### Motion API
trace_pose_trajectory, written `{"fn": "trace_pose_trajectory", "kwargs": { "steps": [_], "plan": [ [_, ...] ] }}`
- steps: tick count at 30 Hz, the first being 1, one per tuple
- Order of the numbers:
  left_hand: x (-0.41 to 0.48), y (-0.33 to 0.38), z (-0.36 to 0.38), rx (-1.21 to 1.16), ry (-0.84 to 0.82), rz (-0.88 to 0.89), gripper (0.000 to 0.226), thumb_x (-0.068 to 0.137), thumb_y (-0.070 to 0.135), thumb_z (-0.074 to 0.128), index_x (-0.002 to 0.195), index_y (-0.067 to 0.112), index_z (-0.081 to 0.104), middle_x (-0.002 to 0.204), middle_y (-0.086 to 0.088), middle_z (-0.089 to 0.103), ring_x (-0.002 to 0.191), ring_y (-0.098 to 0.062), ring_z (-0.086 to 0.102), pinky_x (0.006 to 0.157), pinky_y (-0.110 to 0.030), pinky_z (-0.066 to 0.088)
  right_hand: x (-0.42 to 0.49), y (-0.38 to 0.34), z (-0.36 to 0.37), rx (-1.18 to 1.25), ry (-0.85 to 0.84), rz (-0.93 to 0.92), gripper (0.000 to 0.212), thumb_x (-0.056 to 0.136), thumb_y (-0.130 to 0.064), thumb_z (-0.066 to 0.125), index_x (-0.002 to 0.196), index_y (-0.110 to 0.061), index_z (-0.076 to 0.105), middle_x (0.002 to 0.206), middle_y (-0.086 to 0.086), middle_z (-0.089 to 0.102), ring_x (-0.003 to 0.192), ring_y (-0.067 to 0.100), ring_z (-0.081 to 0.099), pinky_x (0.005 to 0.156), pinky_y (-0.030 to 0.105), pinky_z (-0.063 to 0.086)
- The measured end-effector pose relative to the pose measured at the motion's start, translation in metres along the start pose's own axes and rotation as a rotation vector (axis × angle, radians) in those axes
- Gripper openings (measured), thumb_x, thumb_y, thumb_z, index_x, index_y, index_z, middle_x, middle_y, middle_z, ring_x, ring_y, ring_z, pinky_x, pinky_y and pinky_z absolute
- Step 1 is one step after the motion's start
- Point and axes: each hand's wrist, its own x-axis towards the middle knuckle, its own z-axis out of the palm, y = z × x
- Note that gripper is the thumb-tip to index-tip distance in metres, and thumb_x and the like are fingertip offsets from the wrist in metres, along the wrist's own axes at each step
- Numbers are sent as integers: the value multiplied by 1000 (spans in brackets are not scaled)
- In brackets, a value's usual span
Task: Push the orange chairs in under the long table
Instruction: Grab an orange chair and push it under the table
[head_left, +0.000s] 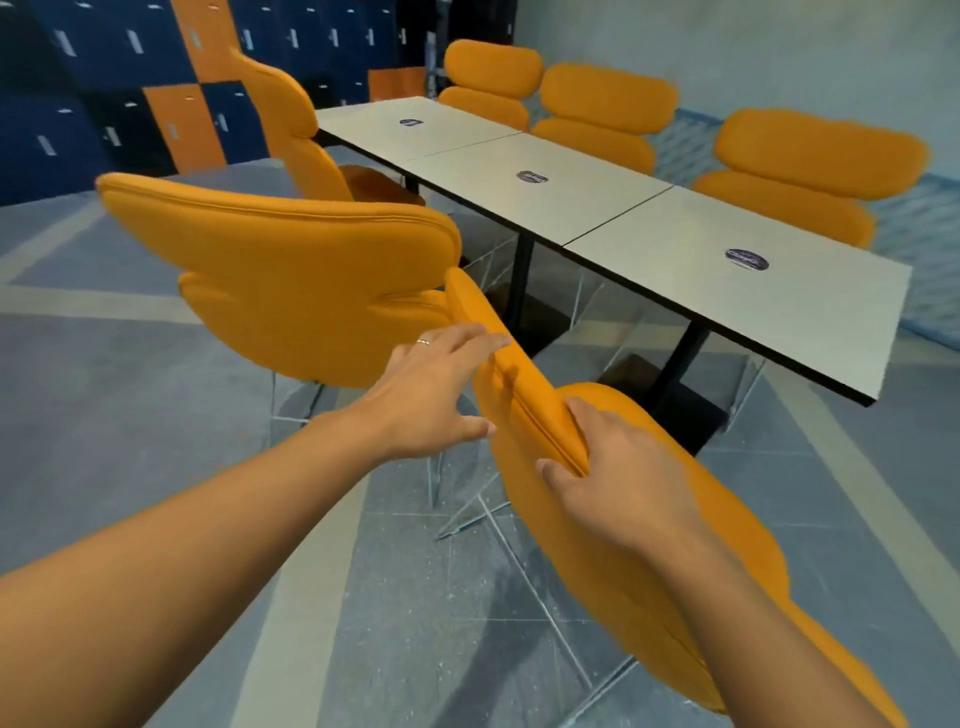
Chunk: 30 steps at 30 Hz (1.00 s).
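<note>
My right hand (613, 467) pinches the soft backrest rim of the nearest orange chair (639, 415), my left hand (441, 384) rests flat beside it; the chair is probably light.

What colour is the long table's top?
Pale grey-beige, black-edged; the table top shows best in the head view.

Staff canteen or break room: blue and orange lockers (130, 83), long table (597, 208), matching orange chairs (602, 114).

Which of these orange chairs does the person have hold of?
The nearest chair, bottom right: the right hand grips its backrest edge and the left hand touches it. The others stand untouched.
</note>
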Motion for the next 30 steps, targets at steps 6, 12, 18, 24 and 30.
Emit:
{"fn": "trace_pose_trajectory", "kwargs": {
  "steps": [6, 12, 18, 24, 30],
  "plan": [
    [51, -10, 1, 115, -185, 162, 99, 75, 57, 72, 151, 40, 13, 162, 8, 8, 149, -22, -2, 117, -52, 9, -3, -4, 1, -55, 1, 41, 74, 95, -60, 51, 156, -33, 20, 150, -8, 44, 126, 21, 50, 92, 38, 48],
    [72, -29, 15, 105, -276, 326, 80, 78, 75, 50, 146, 41, 28, 156, 9, 25, 149, -22, 5, 116, -59, 4, -13, -15, 7, -115, 112, 248, 63, 94, -66, 44, 149, -38, 35, 133, -9, 58, 112, 20, 59, 84, 37, 52],
    [95, -43, 26, 81, -249, 459, 65, 86, 77, 16, 136, 43, 40, 137, 12, 42, 138, -16, 26, 115, -56, 5, -25, -25, 24, -284, 288, 566, 77, 83, -89, 21, 114, -35, 66, 102, -8, 70, 96, 20, 63, 84, 39, 48],
    [116, -47, 38, 49, -113, 557, 70, 92, 64, -3, 110, 41, 61, 110, 8, 62, 113, -19, 49, 108, -43, 22, -28, -27, 33, -319, 373, 750, 92, 82, -90, 2, 89, -29, 70, 91, -4, 71, 90, 21, 62, 88, 43, 40],
    [145, -45, 42, 15, -59, 604, 72, 97, 65, 8, 54, 30, 55, 49, 2, 50, 52, -9, 49, 66, -32, 38, -11, -21, 33, -309, 383, 829, 87, 89, -81, -1, 69, -24, 62, 76, -2, 64, 81, 23, 59, 82, 43, 43]
  ]
}}
